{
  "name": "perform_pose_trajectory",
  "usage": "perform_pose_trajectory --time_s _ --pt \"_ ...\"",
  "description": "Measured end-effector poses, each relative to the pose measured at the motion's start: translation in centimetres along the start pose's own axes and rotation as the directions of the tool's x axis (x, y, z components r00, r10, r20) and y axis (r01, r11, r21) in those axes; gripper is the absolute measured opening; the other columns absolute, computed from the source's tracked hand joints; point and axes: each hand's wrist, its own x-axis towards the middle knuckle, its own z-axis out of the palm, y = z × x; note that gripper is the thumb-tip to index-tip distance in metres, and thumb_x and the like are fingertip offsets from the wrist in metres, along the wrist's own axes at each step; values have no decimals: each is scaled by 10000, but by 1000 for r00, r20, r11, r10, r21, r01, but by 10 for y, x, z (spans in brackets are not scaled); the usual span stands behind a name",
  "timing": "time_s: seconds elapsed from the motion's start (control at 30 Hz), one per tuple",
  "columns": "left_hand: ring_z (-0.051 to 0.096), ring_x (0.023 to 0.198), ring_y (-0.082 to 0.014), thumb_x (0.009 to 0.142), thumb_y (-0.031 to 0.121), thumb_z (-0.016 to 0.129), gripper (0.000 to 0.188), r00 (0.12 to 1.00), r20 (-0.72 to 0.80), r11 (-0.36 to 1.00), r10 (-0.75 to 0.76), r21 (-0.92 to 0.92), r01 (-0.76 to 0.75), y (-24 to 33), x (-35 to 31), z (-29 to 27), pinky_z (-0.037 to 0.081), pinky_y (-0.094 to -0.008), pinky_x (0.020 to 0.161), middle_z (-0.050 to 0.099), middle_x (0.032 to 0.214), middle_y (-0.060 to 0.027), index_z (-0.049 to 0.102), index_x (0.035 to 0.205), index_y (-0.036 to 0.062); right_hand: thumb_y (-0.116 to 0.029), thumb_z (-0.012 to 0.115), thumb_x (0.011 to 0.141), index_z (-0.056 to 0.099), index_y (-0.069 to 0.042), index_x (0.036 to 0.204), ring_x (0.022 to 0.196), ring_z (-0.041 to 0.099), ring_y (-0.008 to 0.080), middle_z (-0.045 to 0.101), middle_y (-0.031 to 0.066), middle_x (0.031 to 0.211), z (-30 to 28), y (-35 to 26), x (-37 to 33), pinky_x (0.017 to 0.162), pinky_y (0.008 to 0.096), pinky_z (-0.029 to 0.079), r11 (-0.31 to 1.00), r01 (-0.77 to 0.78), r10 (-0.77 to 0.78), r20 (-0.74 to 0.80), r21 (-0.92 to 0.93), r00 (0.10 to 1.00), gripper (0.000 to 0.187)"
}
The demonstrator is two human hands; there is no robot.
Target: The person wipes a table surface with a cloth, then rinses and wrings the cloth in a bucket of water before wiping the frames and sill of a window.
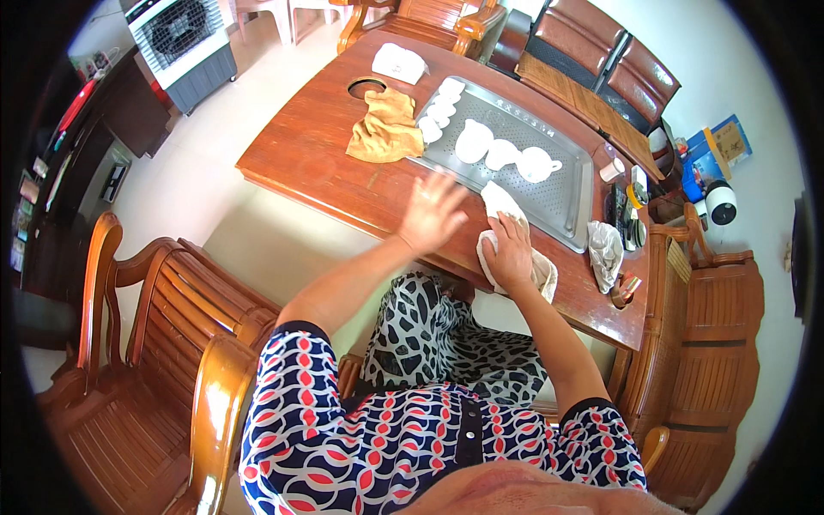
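At table, right hand on white cloth (left hand spread)

At upper left, a white cooler with dark grille and grey base, near a dark cabinet. Along the top edge, pink plastic seats, seen only in part, then a wooden armchair. Farther right, brown padded seats in a row near a white wall. At lower left, a slatted chair; at right, a slatted bench, with a white rounded object of unclear kind above.
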Motion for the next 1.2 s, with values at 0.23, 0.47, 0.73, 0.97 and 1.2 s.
perform_pose_trajectory --time_s 0.23,0.47,0.73,0.97,1.2 --pt "217 1486 -403 906 557 600 819 960 281 962 7 -264 71 122 -9 43 188 -656 1149 260 1588 -211 300 1538 131 -179 603 928 604 -32 1275 1198 570 347 626 187 1268 -48 40 -12 1050 457 400 923 -190 223 -63 334 973 377" --pt "273 1449 -389 821 567 683 751 882 437 984 175 -115 -138 136 -16 62 200 -633 1128 339 1555 -170 480 1446 204 -120 631 920 664 5 1151 1096 633 314 673 174 1170 -54 96 -101 976 398 477 872 -365 426 -142 326 893 266" --pt "385 1380 -367 839 459 702 659 968 238 978 81 168 -123 -5 -101 -57 336 -581 1091 428 1495 -120 516 1416 200 -132 639 920 677 -19 1119 1127 595 344 672 163 1172 -34 80 -75 1004 418 456 929 -268 317 -178 254 931 233" --pt "316 1422 -353 891 498 651 583 844 -60 762 -533 401 509 -163 -131 -147 302 -516 1155 384 1520 -87 531 1399 237 -161 638 904 631 -66 1226 1275 494 354 571 158 1351 3 26 -55 1080 467 375 981 -192 187 -162 -17 969 336" --pt "190 1433 -539 760 523 757 708 351 -346 333 -870 113 936 -276 -76 -153 287 -532 1177 210 1605 -205 555 1389 267 -163 615 902 598 -66 1282 1310 461 372 534 164 1394 12 34 -53 1117 492 330 986 -144 134 -122 -83 983 393"
